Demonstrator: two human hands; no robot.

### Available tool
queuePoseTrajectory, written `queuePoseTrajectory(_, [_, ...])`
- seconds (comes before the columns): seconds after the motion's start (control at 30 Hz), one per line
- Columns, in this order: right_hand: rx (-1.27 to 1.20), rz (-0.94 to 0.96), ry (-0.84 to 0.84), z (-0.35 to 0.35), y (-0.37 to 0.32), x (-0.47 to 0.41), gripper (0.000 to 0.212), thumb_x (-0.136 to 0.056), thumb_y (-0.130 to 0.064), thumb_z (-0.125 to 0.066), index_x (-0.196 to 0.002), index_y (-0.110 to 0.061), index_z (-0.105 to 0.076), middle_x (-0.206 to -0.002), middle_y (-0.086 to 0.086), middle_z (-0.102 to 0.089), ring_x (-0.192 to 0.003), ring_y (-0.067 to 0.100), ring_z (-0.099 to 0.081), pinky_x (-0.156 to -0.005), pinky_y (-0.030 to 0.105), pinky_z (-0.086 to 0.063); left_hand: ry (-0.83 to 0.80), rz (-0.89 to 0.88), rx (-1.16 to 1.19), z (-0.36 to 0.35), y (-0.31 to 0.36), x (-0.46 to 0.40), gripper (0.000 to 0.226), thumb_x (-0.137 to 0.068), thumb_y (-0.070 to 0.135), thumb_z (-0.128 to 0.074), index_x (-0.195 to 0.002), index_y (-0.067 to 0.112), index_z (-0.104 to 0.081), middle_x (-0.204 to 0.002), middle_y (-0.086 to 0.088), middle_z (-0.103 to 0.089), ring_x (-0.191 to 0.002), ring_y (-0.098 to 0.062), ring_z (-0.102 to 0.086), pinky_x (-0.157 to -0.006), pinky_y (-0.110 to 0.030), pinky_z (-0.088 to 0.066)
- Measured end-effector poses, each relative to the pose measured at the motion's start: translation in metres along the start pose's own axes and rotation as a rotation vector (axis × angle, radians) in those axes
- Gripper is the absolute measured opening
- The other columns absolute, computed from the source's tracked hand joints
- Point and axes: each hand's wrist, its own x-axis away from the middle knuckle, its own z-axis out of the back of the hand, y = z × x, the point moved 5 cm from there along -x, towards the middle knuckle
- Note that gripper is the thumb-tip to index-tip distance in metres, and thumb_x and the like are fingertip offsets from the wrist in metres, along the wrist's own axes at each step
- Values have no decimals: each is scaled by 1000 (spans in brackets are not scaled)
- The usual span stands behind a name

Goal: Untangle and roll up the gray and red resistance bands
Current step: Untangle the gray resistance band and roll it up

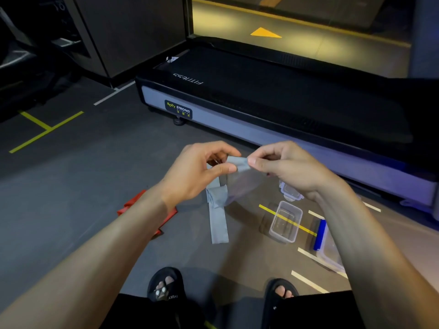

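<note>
While the person stands over a dark grey gym floor [71, 181] marked with yellow and white tape lines, both hands are raised in the middle of the scene, pinching the same flat grey rubber resistance band [217, 217]. The left hand [197, 169] grips the band's upper end between thumb and curled fingers; the right hand [285, 167] pinches the same end just beside it, thumb against forefinger. From there the band hangs down in a bunched, folded knot, and its loose tail trails toward the person's feet.

The flat red rubber resistance band [135, 205] lies crumpled on the floor to the left, partly hidden behind the left forearm.

On the far side sits a black treadmill deck [285, 96] with a pale grey side rail. Its belt carries the word "FITNESS", seen upside down, and a dark label on the rail reads "BODY STRONG", with smaller writing below it too small to read.

Right of the hanging band, a small clear plastic container [286, 222] stands open on the floor across a yellow line. Another clear box with lid clips [288, 192] sits just beyond it, partly covered by the right wrist. A larger clear tub with a blue handle [320, 235] lies to the near right, behind the right forearm.

At the near edge are two black slide sandals [166, 283]; the left strap shows the letters "EVERY".
</note>
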Motion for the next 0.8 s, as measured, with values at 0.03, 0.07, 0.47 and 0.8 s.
queuePoseTrajectory(0.03, [-28, -15, 2, -1, 1, 0, 11, -96, -19, -71, -90, -13, -79, -70, -12, -66, -67, -2, -54, -66, 14, -44, 1, -16, -32, 0, 1, 0, 21, -89, 22, -80, -109, 24, -75, -88, 4, -73, -86, -16, -70, -86, -39, -55])
queuePoseTrajectory(0.07, [-56, -33, -3, -2, 2, 0, 11, -95, -20, -71, -89, -14, -79, -72, -10, -66, -70, 1, -55, -70, 18, -44, 4, -39, -70, 0, 2, 0, 19, -89, 22, -79, -108, 23, -75, -89, 6, -73, -87, -12, -69, -84, -34, -55])
queuePoseTrajectory(0.47, [310, 171, 17, -3, -7, 2, 6, -93, -29, -75, -98, -26, -74, -86, 0, -71, -78, 16, -62, -76, 35, -49, -45, -78, -269, -2, 3, 1, 13, -101, 27, -63, -105, 19, -72, -99, 8, -65, -91, -11, -61, -84, -32, -49])
queuePoseTrajectory(0.8, [380, 280, 188, 1, -19, 4, 8, -96, -27, -70, -89, -24, -74, -76, -7, -73, -75, 10, -65, -70, 28, -48, 39, 92, 195, -8, 0, 0, 13, -97, 15, -70, -110, 18, -73, -100, 1, -78, -98, -18, -74, -95, -47, -56])
